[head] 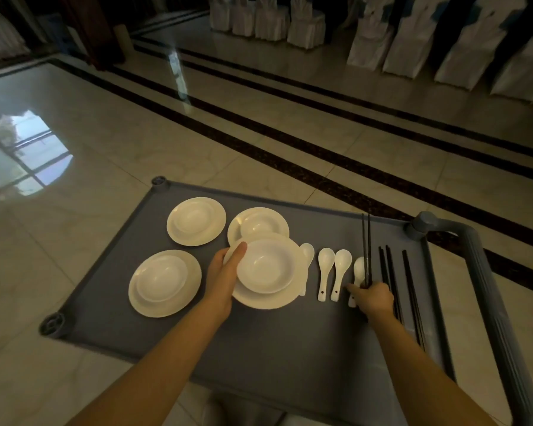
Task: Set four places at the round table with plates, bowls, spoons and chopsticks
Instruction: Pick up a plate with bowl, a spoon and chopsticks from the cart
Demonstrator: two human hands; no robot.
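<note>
Dim hall, glossy marble floor (197,142), cloth-covered chairs (305,29) at back; round table not in view. Matte grey plastic cart (259,348) carries everything: no place set yet. Two white glazed plate-and-bowl sets (194,222) flat at left, third set (259,222) behind. Left hand (223,281) grips rim of fourth plate (268,298), shallow bowl (265,265) on it, apparently lifted. Ceramic spoons (325,272) alongside. Right hand (373,299) pinches slim black chopstick pair (366,241); last spoon (359,269) beneath, grip unclear. Loose chopsticks (410,290) rightmost.

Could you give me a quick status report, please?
Left grip holds white round plate with white bowl. Right grip holds pair of black chopsticks. Three more sets on grey cart.
</note>
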